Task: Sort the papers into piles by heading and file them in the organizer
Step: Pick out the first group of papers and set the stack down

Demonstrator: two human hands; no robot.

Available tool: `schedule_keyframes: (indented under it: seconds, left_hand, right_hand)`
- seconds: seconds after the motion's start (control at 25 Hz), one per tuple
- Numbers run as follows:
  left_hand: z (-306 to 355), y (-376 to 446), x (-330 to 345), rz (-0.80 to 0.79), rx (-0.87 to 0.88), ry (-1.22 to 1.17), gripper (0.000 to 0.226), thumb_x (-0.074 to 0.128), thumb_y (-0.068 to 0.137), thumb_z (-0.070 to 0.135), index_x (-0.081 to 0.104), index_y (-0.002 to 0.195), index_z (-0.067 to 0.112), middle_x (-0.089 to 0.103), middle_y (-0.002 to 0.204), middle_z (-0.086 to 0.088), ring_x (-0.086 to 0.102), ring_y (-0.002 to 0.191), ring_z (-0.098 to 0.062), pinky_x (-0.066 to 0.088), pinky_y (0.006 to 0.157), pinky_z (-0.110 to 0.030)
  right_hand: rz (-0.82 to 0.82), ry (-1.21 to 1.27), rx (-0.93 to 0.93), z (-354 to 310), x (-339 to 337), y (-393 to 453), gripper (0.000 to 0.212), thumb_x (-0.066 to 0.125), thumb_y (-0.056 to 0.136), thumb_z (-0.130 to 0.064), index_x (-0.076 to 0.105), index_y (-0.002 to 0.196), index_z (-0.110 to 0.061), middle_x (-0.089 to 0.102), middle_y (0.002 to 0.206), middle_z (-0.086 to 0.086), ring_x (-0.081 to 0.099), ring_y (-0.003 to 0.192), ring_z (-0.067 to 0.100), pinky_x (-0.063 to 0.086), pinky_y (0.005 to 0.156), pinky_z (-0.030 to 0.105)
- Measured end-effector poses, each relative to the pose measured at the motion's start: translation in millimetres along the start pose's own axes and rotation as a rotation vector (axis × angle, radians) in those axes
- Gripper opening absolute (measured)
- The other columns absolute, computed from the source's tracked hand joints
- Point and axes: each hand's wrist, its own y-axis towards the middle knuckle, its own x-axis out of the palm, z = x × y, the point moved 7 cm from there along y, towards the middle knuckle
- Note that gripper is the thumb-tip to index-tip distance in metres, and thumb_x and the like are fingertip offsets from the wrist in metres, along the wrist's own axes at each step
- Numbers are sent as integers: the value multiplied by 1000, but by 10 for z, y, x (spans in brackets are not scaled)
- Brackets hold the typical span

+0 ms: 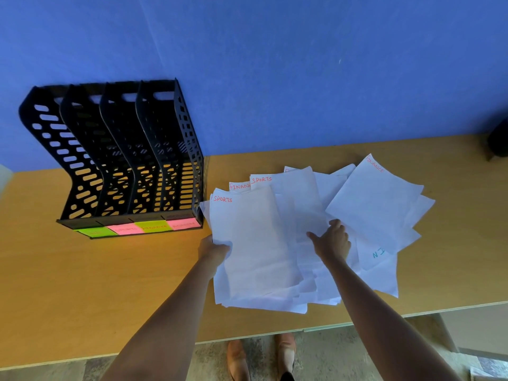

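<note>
A loose heap of white papers (302, 215) lies fanned out on the wooden table (82, 284), right of the middle. Red headings read SPORTS and FINANCE on several sheets. My left hand (213, 250) grips the left edge of the top SPORTS sheet (253, 243), thumb over the paper. My right hand (332, 240) rests on the middle of the heap with its fingers curled into the sheets. A black organizer (115, 160) with several upright slots stands to the left against the blue wall, empty as far as I can see.
Green and pink sticky labels (140, 228) run along the organizer's front base. The table's front edge (247, 336) is close to my body, with my feet on the floor below. A dark object (499, 141) sits at the far right edge.
</note>
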Motion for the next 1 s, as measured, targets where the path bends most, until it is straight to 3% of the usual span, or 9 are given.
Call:
schedule_keyframes:
  seconds: [0.12,0.2,0.36,0.52,0.64,0.72,0.84,1.0]
  left_hand:
    - [5,30,-26,-4,-8,6,29,66,82,-2,57,71,23,58,75,3,51,80,-27,41,71,-34]
    - [2,66,-43,-3,-4,-5,20,67,82,-2,62,77,16,62,84,-2,52,82,-27,42,72,-33]
    - [5,83,-48,-8,11,-2,30,68,84,0,65,113,8,62,102,-6,56,91,-27,45,77,-32]
    - [1,90,-27,-15,7,-7,35,67,85,-1,65,119,5,66,113,-12,57,93,-27,46,78,-31]
    - [-11,100,-30,-8,-3,1,36,66,86,-1,64,122,5,66,117,-12,56,94,-27,45,77,-31]
    - [-13,89,-17,-8,-5,-5,37,65,86,-1,63,122,5,66,117,-12,56,94,-27,45,77,-31]
    - [-24,80,2,-8,-4,-46,35,66,87,5,64,123,6,65,112,-9,56,95,-27,44,79,-32]
    - [-24,70,41,3,-32,-139,38,64,95,27,62,127,8,65,126,-9,59,110,-31,44,86,-35]
  right_hand:
    - [75,228,60,44,-50,63,26,74,87,-18,61,108,-8,72,107,14,64,102,37,48,80,38]
    - [115,243,63,46,-97,81,10,68,91,-13,68,100,-8,73,100,16,65,98,40,49,76,38]
    - [252,209,-107,-89,-313,36,18,56,98,-13,72,105,-13,75,99,17,68,91,42,54,73,40]
    - [509,286,-176,-157,-730,0,19,50,101,-19,67,108,-21,75,96,14,69,83,42,56,69,43]
    - [617,469,-137,-81,-970,94,17,46,102,-21,63,106,-20,74,92,10,67,80,37,44,62,31]
    - [664,648,-94,9,-1045,116,18,47,101,-21,64,102,-17,74,98,5,67,87,30,40,67,24]
    - [603,788,-18,62,-888,60,17,52,99,-19,67,100,-12,74,102,6,67,96,25,41,74,21]
    - [398,745,-103,-79,-400,-246,14,56,98,-9,69,100,-11,74,95,6,61,82,16,48,74,28]
